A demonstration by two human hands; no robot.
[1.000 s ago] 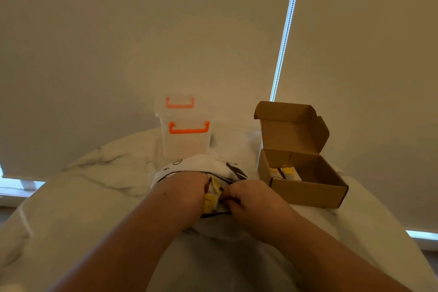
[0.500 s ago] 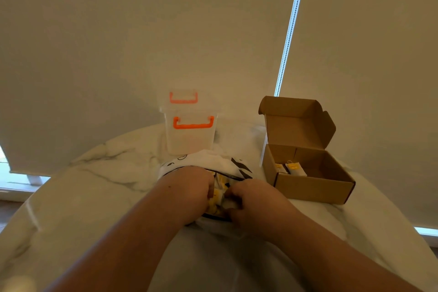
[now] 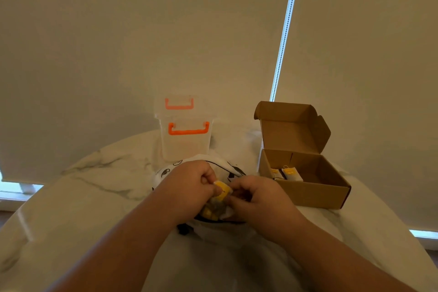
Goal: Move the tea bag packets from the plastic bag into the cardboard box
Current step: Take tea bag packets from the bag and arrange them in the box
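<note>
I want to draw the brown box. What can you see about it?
The cardboard box is plain brown card and sits flat on the white marbled table, to the right of the plastic bag. Its hinged lid stands open at the back, side flaps showing. Inside, near the left end, lie two tea bag packets, white with yellow labels; the rest looks empty. Nothing else touches it.

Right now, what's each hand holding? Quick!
Left hand: fingers pinch a yellow tea bag packet.
Right hand: fingers curled beside it; hold cannot be told.

Dim, warm cast; daylight slits at blind (image 3: 142, 42) edges; wide-angle bending; soft focus.
</note>
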